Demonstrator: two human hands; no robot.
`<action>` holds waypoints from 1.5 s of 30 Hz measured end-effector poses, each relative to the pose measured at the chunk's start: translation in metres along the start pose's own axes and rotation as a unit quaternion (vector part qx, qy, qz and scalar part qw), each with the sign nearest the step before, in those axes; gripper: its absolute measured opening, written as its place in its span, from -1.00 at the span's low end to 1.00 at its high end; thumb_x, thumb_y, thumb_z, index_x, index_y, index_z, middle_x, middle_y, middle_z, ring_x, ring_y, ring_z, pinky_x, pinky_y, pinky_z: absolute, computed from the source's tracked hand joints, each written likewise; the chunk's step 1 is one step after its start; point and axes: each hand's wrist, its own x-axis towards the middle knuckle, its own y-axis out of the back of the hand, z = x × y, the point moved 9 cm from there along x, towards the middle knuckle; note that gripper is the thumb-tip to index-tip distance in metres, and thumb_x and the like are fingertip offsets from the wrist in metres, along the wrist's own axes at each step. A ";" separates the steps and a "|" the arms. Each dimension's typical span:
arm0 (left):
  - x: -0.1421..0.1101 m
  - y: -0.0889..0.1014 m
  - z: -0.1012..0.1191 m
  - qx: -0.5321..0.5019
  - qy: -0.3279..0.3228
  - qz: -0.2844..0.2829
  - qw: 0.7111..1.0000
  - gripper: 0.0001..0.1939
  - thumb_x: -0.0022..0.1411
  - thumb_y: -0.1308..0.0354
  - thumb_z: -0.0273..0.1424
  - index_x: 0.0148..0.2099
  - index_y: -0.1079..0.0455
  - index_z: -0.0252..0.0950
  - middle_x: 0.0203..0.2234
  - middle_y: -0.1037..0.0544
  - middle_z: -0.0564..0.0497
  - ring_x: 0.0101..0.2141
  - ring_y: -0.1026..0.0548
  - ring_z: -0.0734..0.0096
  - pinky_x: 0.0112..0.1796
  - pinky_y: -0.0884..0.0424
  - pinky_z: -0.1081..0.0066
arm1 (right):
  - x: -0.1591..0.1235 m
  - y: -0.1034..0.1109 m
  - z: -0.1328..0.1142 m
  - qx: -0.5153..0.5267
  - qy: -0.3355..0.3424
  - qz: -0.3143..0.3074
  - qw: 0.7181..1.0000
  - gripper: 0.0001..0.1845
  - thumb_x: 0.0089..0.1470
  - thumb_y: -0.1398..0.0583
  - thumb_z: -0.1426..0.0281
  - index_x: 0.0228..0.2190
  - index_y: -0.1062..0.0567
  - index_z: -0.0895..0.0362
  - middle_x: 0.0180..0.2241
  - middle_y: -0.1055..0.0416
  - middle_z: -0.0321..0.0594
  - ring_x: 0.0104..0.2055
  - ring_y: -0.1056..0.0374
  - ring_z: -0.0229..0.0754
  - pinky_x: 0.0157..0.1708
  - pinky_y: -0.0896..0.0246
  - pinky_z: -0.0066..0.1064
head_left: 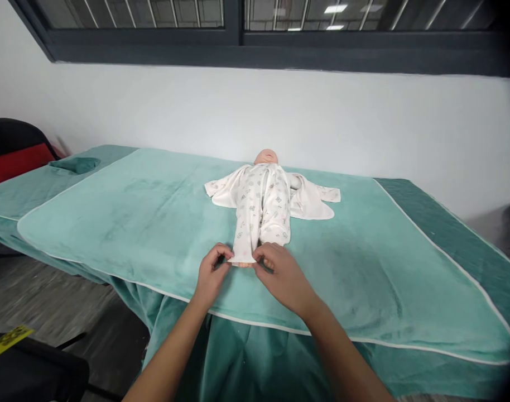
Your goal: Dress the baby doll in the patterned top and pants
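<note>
In the head view, the doll (266,157) lies at the centre of the frame, its head toward the wall (163,106); its trunk is hidden under the patterned trousers (247,204) and the white top (226,188), which spreads out to both sides. The end of the trouser leg at right is hard to make out behind the knuckles, and both forearms are cut off by the bottom edge. At lower left, a yellow label (9,342) on a black chair (37,365) bears dark marks too blurred to read; the prints on the trousers are too small to tell. The left hand (210,277) pinches the left corner of the cuff (243,257) between thumb and forefinger — no gap shows. The right hand (286,277) pinches the opposite corner likewise, stretching the hem flat — pinkish toes (244,265) peek out just below it.
</note>
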 end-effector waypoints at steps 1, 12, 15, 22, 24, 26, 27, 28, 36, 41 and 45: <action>-0.002 0.000 0.000 -0.004 0.002 -0.016 1.000 -0.91 0.16 -0.11 -0.53 -0.27 -0.37 -0.26 -0.33 -0.39 0.06 -0.25 -0.38 0.41 -0.20 -0.26 0.43 | -0.004 0.001 0.007 0.049 -0.012 -0.002 0.999 -0.90 0.18 -0.13 0.46 -0.35 -0.45 0.06 -0.32 -0.44 -0.31 -0.20 -0.35 -0.17 -0.11 -0.18 -0.30; -0.005 -0.037 0.065 0.207 -0.143 -0.026 0.967 -0.75 0.32 -0.12 -0.46 0.04 -0.38 -0.18 0.00 -0.44 -0.07 0.07 -0.36 0.23 0.11 -0.29 0.18 | -0.013 0.030 0.096 -0.111 -0.090 0.170 0.975 -0.76 0.08 -0.20 0.38 -0.16 -0.41 0.10 -0.15 -0.42 -0.13 -0.06 -0.34 0.03 -0.10 -0.27 -0.12; -0.001 -0.066 0.080 0.326 -0.197 -0.074 0.922 -0.61 0.30 -0.04 -0.57 0.13 -0.34 -0.19 0.06 -0.46 -0.07 0.15 -0.32 0.19 0.16 -0.26 0.11 | -0.004 0.024 0.088 -0.152 -0.065 0.152 0.974 -0.74 0.08 -0.24 0.36 -0.15 -0.41 0.10 -0.18 -0.45 -0.14 -0.09 -0.35 0.04 -0.12 -0.25 -0.13; 0.014 -0.085 0.070 0.474 -0.171 -0.115 0.856 -0.59 0.24 -0.04 -0.63 0.09 -0.37 -0.23 0.06 -0.49 -0.08 0.22 -0.27 0.04 0.21 -0.18 -0.04 | -0.007 0.020 0.085 -0.113 -0.043 0.132 0.984 -0.72 0.07 -0.28 0.37 -0.15 -0.42 0.08 -0.21 -0.50 -0.21 -0.12 -0.39 -0.01 -0.09 -0.20 -0.13; 0.013 -0.089 0.070 0.481 -0.171 -0.116 0.852 -0.60 0.25 -0.02 -0.64 0.09 -0.36 -0.25 0.06 -0.47 -0.11 0.20 -0.29 0.05 0.22 -0.17 -0.05 | -0.011 0.020 0.085 -0.102 -0.031 0.142 0.984 -0.77 0.11 -0.24 0.40 -0.15 -0.43 0.08 -0.22 -0.50 -0.22 -0.13 -0.39 -0.03 -0.09 -0.20 -0.14; 0.013 -0.091 0.072 0.469 -0.170 -0.116 0.859 -0.61 0.25 -0.03 -0.63 0.10 -0.34 -0.27 0.08 -0.45 -0.13 0.17 -0.31 0.07 0.19 -0.22 -0.01 | -0.014 0.020 0.084 -0.073 -0.012 0.147 0.986 -0.78 0.15 -0.21 0.41 -0.13 -0.42 0.08 -0.22 -0.49 -0.21 -0.14 -0.39 -0.06 -0.11 -0.22 -0.18; 0.013 -0.092 0.073 0.459 -0.171 -0.116 0.864 -0.62 0.25 -0.05 -0.62 0.10 -0.33 -0.27 0.09 -0.44 -0.14 0.17 -0.31 0.08 0.17 -0.25 0.02 | -0.016 0.021 0.084 -0.054 -0.003 0.151 0.987 -0.78 0.16 -0.20 0.41 -0.12 -0.42 0.08 -0.22 -0.48 -0.20 -0.15 -0.38 -0.08 -0.12 -0.24 -0.20; 0.014 -0.093 0.075 0.452 -0.174 -0.116 0.867 -0.63 0.26 -0.06 -0.60 0.09 -0.33 -0.26 0.09 -0.43 -0.14 0.17 -0.30 0.08 0.16 -0.26 0.03 | -0.017 0.022 0.084 -0.036 0.005 0.157 0.987 -0.78 0.17 -0.20 0.40 -0.11 -0.41 0.08 -0.21 -0.47 -0.20 -0.14 -0.38 -0.09 -0.13 -0.25 -0.22; 0.019 -0.109 0.093 0.461 -0.191 -0.121 0.858 -0.70 0.30 -0.05 -0.54 0.06 -0.34 -0.23 0.08 -0.44 -0.12 0.17 -0.30 0.04 0.23 -0.16 -0.04 | -0.024 0.035 0.093 0.057 -0.037 0.226 0.972 -0.75 0.13 -0.27 0.28 -0.15 -0.42 0.05 -0.21 -0.43 -0.25 -0.22 -0.35 -0.16 -0.22 -0.29 -0.31; 0.016 -0.111 0.091 0.455 -0.189 -0.120 0.862 -0.68 0.29 -0.03 -0.57 0.07 -0.32 -0.25 -0.02 -0.50 -0.10 0.02 -0.41 0.12 0.24 -0.14 -0.04 | -0.025 0.037 0.088 0.084 -0.033 0.220 0.971 -0.84 0.15 -0.26 0.25 -0.27 -0.47 0.05 -0.32 -0.43 -0.31 -0.32 -0.30 -0.21 -0.29 -0.23 -0.35; 0.021 -0.106 0.081 0.441 -0.171 -0.108 0.874 -0.75 0.30 -0.04 -0.57 -0.01 -0.34 -0.24 -0.12 -0.55 -0.03 -0.04 -0.45 0.18 0.22 -0.16 0.01 | -0.025 0.041 0.086 0.112 -0.013 0.218 0.969 -0.96 0.16 -0.22 0.37 -0.34 -0.44 0.06 -0.36 -0.36 -0.33 -0.35 -0.25 -0.24 -0.33 -0.18 -0.38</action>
